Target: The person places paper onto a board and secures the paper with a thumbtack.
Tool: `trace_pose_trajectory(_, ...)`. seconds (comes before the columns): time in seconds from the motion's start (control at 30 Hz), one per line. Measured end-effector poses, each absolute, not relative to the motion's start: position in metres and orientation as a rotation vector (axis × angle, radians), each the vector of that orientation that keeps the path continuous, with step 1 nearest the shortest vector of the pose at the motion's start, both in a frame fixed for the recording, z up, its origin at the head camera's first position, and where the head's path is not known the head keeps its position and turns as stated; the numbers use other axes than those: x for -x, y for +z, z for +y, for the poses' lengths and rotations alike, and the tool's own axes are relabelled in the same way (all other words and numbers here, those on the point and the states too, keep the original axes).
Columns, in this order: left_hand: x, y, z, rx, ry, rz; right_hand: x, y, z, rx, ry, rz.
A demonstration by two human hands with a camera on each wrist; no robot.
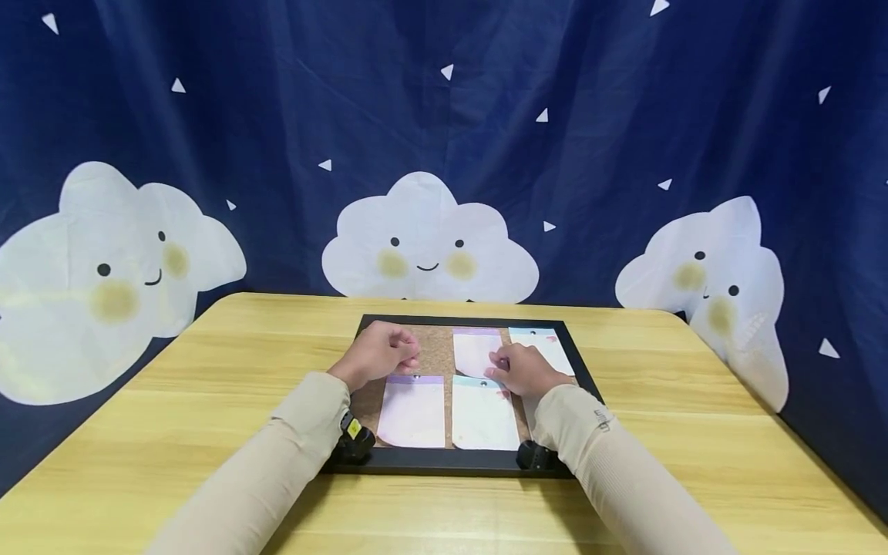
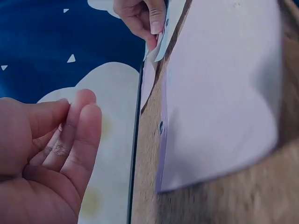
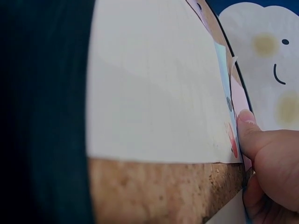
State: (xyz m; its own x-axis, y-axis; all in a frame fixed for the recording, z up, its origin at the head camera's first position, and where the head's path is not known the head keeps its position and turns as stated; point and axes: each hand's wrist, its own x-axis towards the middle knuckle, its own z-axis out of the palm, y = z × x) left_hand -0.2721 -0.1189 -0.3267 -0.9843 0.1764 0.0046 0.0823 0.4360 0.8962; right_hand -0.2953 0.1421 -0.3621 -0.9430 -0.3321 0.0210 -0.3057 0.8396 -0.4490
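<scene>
My right hand [image 1: 527,370] pinches the right lower edge of a purple-topped note sheet [image 1: 475,351] in the board's upper middle; in the left wrist view that sheet's edge curls up at the fingers. My left hand [image 1: 381,351] hovers over the board's upper left, thumb against the fingers; whether something small sits between them is hidden. Below it lies another purple-topped sheet [image 1: 412,412], with a pin [image 2: 161,126] at its top edge. A blue-topped sheet [image 1: 483,416] with a pin [image 1: 483,383] lies beside it. The cork board [image 1: 435,351] has a black frame.
Another blue-topped sheet [image 1: 548,351] is pinned at the board's upper right. Part of a sheet shows under the right wrist. The board rests on a wooden table [image 1: 208,385]. Behind the table hangs a dark blue curtain [image 1: 430,116] with white clouds.
</scene>
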Motion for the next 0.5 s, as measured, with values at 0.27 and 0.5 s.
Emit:
trace_pose_trajectory(0.27,0.284,-0.327,-0.106,-0.052,1.999,2.140,0.295,-0.361,0.142,0.498,-0.732,2.951)
trace_pose_trajectory(0.5,0.287,-0.328,-0.100,-0.015,2.310,1.585,0.296,-0.363,0.141,0.465,-0.707,2.964)
